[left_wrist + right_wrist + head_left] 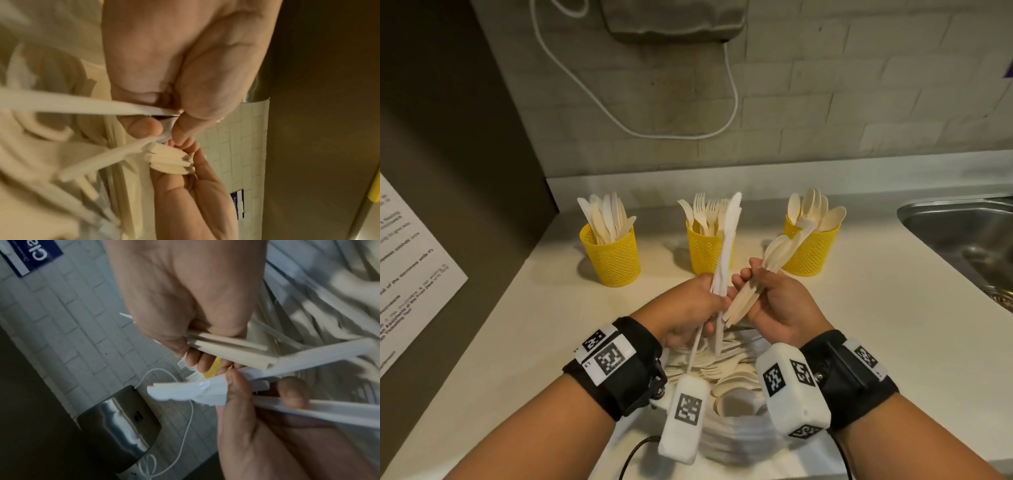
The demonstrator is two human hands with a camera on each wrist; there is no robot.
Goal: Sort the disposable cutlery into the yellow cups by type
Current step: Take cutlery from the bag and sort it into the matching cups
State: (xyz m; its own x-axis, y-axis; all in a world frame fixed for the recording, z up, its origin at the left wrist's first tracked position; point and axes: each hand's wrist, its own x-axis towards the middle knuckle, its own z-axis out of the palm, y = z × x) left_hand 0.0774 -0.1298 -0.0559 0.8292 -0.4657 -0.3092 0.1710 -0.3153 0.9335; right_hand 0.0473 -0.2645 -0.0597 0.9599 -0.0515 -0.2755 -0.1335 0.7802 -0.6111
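Observation:
Three yellow mesh cups stand in a row at the back of the counter: the left cup point(610, 253) holds knives, the middle cup point(706, 250) holds forks, the right cup point(811, 249) holds spoons. My left hand point(690, 310) grips a few white knives point(726, 240) upright in front of the middle cup. Right beside it, my right hand point(774, 301) grips a bundle of cream spoons point(779, 251), bowls tilted toward the right cup. The knife handles point(92, 105) and spoon handles point(230, 348) show close up in the wrist views. A pile of mixed cutlery point(726, 373) lies under my wrists.
A steel sink point(969, 236) is set into the counter at the right. A dark cabinet side with a printed sheet point(410, 274) bounds the left. On the brick wall hangs a metal dispenser point(674, 20) with a white cable point(732, 85).

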